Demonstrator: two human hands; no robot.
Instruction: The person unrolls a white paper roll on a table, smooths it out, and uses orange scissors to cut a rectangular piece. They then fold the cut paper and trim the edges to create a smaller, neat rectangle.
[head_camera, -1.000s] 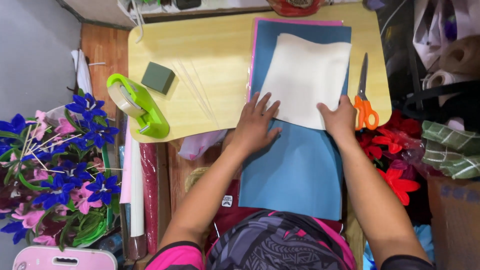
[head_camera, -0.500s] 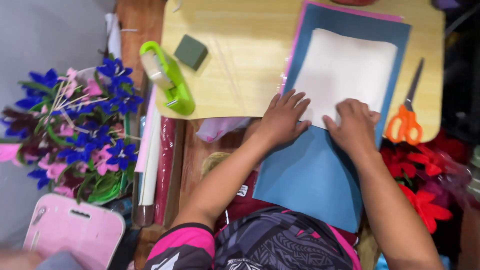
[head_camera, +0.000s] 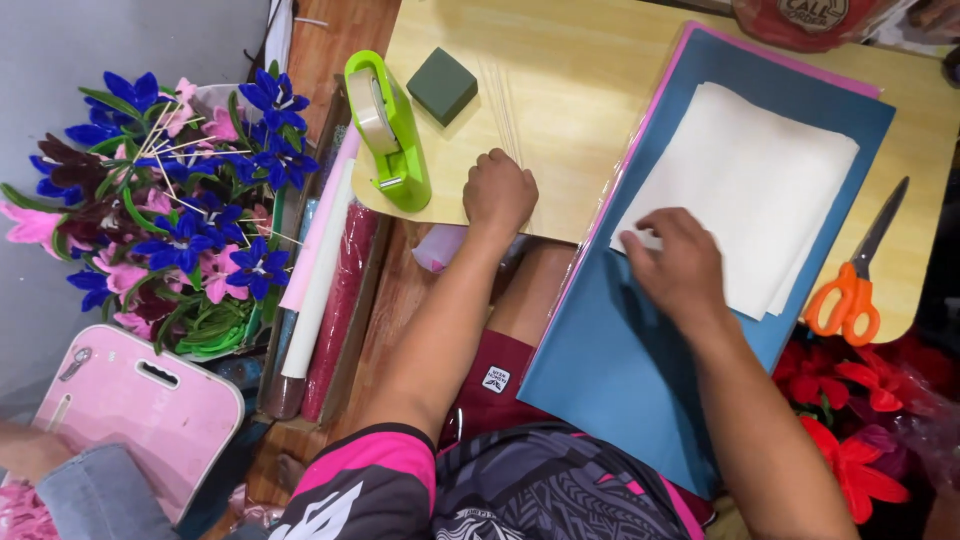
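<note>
The blue sheet overhung the bench edge onto the person's lap, too long to lie wholly on top. On it, the right hand lay fingers down on the near corner of the white paper stack, apparently steadying it. The left hand, curled closed, rested on the bench by thin sticks; what it pinched I cannot tell. Beyond stood a green tape dispenser and foam block; orange scissors lay right.
</note>
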